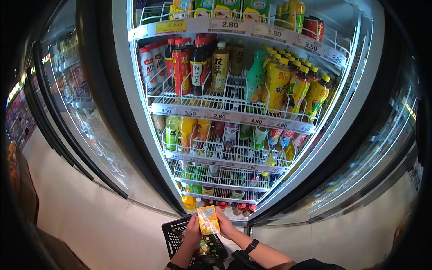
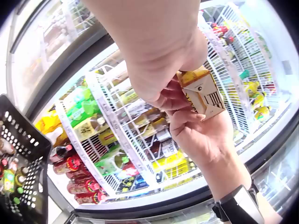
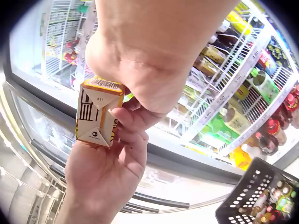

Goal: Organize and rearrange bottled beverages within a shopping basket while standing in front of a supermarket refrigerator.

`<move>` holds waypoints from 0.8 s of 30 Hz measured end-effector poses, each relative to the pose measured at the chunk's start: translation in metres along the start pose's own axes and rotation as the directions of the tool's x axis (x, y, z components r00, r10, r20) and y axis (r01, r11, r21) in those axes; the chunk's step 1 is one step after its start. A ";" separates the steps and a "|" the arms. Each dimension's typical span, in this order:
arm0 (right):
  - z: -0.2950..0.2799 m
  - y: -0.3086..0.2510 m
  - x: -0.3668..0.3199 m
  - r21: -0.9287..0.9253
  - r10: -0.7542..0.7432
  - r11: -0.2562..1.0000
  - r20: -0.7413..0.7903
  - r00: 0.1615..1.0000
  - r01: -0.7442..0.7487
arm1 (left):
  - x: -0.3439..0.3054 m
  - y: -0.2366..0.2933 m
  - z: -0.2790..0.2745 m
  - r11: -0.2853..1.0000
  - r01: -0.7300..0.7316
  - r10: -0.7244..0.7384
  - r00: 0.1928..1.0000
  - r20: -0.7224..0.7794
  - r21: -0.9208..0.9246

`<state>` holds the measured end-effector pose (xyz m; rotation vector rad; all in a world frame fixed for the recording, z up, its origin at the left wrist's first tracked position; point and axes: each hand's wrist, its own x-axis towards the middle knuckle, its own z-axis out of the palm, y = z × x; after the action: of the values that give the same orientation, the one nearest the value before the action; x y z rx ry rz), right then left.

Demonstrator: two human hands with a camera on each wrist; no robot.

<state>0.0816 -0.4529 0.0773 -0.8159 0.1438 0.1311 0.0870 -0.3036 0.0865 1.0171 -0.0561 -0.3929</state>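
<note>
Both hands hold a small yellow-orange drink carton (image 1: 208, 220) between them, above the shopping basket. A straw in clear wrap lies slantwise on its front in the head view. My left hand (image 1: 193, 229) grips the carton's left side, and my right hand (image 1: 226, 227) has its fingers at the right side. The left wrist view shows the carton's pale folded base (image 2: 205, 95) with the right hand (image 2: 205, 140) around it. From the right wrist, the base (image 3: 98, 114) faces the camera, a barcode along one edge, while the left hand (image 3: 107, 163) supports it.
A black perforated basket (image 1: 168, 229) with several bottles and packs is below the hands. Ahead stands a lit drinks fridge with wire shelves (image 1: 234, 96), price strips (image 1: 216, 114) and many bottles. Dark-framed glass doors flank it; the floor (image 1: 105, 225) is pale tile.
</note>
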 end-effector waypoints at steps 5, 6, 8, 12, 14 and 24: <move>0.045 -0.065 0.002 -0.150 -0.216 0.963 0.063 0.974 0.224 | 0.025 0.031 0.041 0.967 -0.237 0.241 0.970 -0.037 0.090; 0.062 -0.087 -0.003 -0.104 -0.230 0.966 0.067 0.971 0.236 | 0.024 0.055 0.062 0.957 -0.272 0.273 0.962 0.004 0.104; 0.086 -0.125 -0.004 -0.088 -0.305 0.945 0.118 0.945 0.316 | 0.022 0.104 0.101 0.930 -0.336 0.328 0.942 0.077 0.152; 0.138 -0.203 -0.016 -0.090 -0.451 0.871 0.243 0.859 0.483 | 0.022 0.178 0.157 0.711 -0.600 0.543 0.800 0.256 0.366; 0.167 -0.237 -0.028 -0.139 -0.512 0.811 0.303 0.804 0.569 | 0.027 0.207 0.176 0.492 -0.765 0.674 0.637 0.374 0.416; 0.229 -0.320 -0.058 -0.316 -0.687 0.380 0.532 0.495 0.869 | -0.017 0.305 0.247 0.119 -0.915 0.772 0.330 0.543 0.386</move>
<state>0.0974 -0.5060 0.4710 -1.3692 -0.6643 -0.6777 0.1048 -0.3583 0.4754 1.4423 -1.0510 0.7192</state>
